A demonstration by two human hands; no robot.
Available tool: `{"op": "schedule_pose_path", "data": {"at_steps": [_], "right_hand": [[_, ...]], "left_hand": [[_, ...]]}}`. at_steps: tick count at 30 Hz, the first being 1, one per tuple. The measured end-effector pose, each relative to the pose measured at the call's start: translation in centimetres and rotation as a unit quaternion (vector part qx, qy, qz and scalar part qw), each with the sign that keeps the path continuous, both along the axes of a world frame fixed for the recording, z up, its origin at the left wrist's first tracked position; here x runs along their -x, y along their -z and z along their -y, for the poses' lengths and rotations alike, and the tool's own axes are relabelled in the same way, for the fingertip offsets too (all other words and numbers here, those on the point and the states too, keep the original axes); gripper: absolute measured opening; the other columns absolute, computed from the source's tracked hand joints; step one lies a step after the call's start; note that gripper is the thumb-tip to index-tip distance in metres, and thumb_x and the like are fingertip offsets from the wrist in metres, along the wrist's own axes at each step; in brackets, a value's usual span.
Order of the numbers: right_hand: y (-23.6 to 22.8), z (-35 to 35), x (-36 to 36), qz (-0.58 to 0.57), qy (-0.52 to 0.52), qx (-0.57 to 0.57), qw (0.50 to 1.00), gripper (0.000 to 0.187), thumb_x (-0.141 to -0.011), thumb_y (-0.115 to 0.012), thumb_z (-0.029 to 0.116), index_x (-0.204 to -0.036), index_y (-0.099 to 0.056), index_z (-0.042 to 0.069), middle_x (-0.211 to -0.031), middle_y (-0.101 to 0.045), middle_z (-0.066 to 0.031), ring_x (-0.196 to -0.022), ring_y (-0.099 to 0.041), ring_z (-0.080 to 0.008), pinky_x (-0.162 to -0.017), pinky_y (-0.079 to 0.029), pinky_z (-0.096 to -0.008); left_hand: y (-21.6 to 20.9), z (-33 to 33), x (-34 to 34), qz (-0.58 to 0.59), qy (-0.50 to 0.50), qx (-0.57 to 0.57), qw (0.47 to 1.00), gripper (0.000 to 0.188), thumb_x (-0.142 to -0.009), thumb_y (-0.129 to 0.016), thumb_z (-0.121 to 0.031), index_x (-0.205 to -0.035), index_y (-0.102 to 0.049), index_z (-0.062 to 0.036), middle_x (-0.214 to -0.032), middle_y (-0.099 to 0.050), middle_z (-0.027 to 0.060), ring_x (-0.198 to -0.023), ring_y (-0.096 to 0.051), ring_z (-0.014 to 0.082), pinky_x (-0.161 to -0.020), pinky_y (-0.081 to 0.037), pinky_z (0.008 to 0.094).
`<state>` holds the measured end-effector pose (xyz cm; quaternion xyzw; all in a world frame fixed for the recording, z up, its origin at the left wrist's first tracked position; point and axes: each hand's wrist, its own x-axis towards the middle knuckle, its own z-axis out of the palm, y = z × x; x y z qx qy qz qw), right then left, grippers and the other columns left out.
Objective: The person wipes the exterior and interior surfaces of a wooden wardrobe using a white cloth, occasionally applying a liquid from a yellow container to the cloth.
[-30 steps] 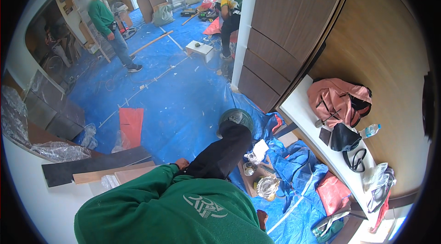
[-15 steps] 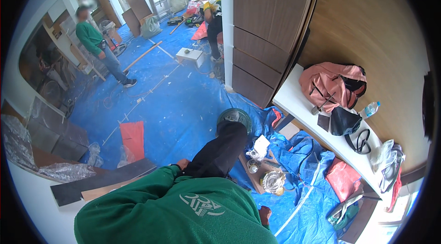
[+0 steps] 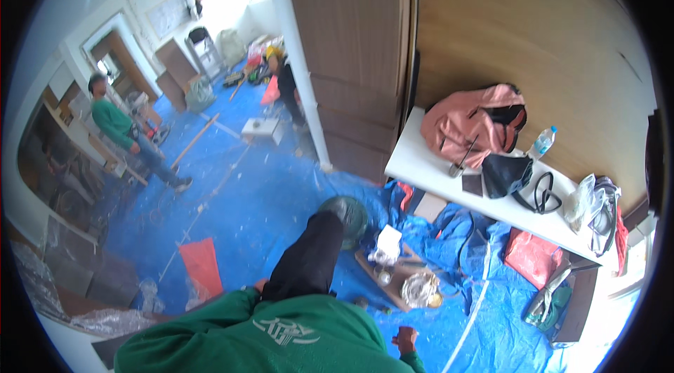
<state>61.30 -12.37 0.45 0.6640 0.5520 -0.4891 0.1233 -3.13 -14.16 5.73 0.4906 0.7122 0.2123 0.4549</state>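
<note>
My left hand (image 3: 260, 284) rests against the top of my black trouser leg (image 3: 303, 253); the sleeve and leg hide most of its fingers. Low on my right side, my right hand (image 3: 405, 340) is curled closed above the blue sheet (image 3: 449, 331), with nothing seen in it. Nearest to that hand is a brown board (image 3: 382, 276) on the floor, carrying a crumpled foil-like silver bundle (image 3: 419, 290), a small jar (image 3: 384, 277) and a white piece (image 3: 387, 243). My leg reaches to a round dark green thing (image 3: 357, 222), where the foot is unclear.
A white bench (image 3: 421, 155) on the right holds a pink bag (image 3: 463, 120), a black pouch (image 3: 507, 178) and a water bottle (image 3: 544, 141). A person in green (image 3: 116, 120) stands far left; another person (image 3: 284, 85) bends beside the tall brown cabinet (image 3: 344, 36).
The view has swung right and tilted up, so the room has shifted left. My right hand now shows more fully, away from my side. The left hand stays by my leg.
</note>
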Motion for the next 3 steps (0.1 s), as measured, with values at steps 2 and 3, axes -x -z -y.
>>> {"op": "schedule_pose_path", "data": {"at_steps": [2, 3], "right_hand": [[2.2, -1.4, -1.0, 0.149, -0.259, -0.121, 0.947, 0.039, -0.081, -0.076, 0.027, -0.117, -0.07, 0.013, -0.111, -0.075, -0.0185, -0.081, -0.074, -0.0167, -0.083, -0.061, -0.0399], [0.4, -2.9, -0.5, 0.139, -0.236, -0.162, 0.948, 0.039, -0.081, -0.076, 0.027, -0.117, -0.07, 0.013, -0.111, -0.075, -0.0185, -0.081, -0.074, -0.0167, -0.083, -0.061, -0.0399]], "left_hand": [[-1.3, -0.9, -0.9, 0.042, 0.037, -0.001, 0.998, 0.058, -0.076, -0.078, -0.06, -0.085, -0.074, -0.0033, -0.08, -0.072, 0.021, -0.074, -0.069, 0.0366, -0.07, -0.049, 0.0525], [-2.7, -2.5, 0.2, 0.013, 0.042, -0.006, 0.999, 0.057, -0.077, -0.077, -0.06, -0.086, -0.074, -0.0034, -0.081, -0.072, 0.0211, -0.076, -0.069, 0.0366, -0.07, -0.049, 0.0526]]}}
